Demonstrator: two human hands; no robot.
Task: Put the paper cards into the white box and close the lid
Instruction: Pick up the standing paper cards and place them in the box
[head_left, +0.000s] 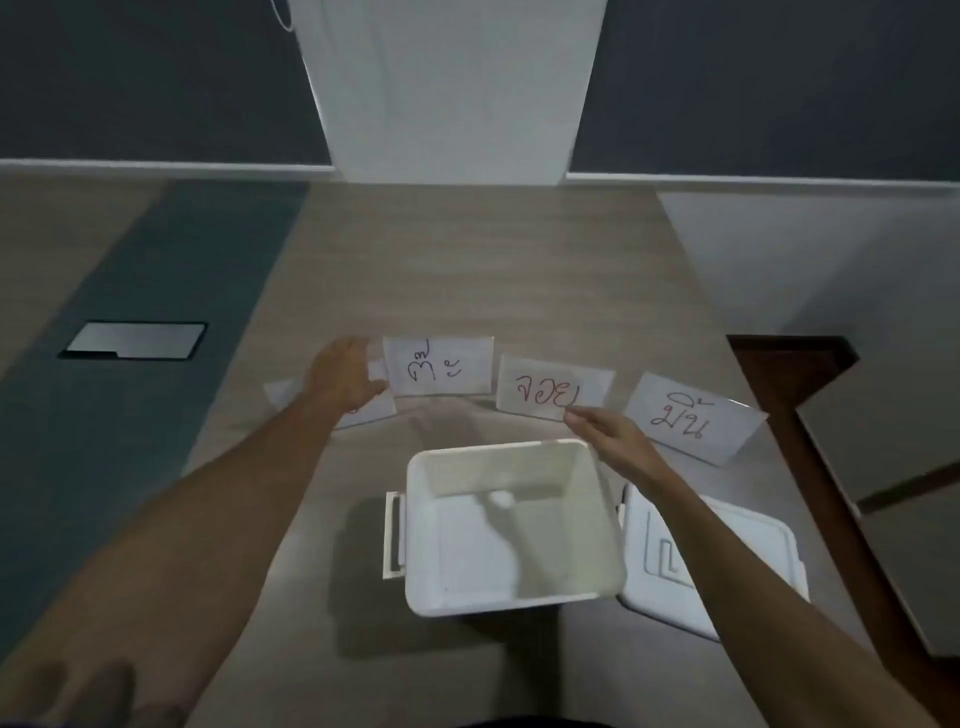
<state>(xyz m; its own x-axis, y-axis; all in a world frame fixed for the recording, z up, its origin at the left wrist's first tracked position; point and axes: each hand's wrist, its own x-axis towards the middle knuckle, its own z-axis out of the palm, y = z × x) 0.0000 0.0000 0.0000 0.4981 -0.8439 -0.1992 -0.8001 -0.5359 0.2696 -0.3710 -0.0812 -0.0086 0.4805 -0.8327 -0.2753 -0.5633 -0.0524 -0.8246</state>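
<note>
Here a wood-grain table (467, 270) meets a dark wall (156, 78)

Both forearms are bare from the bottom edge up to the wrists, with no sleeve showing. The left hand (345, 382) and right hand (615, 441) are bare too: no glove, ring, watch or band can be made out. At 6 o'clock a thin strip of dark clothing sits between the arms.
</note>
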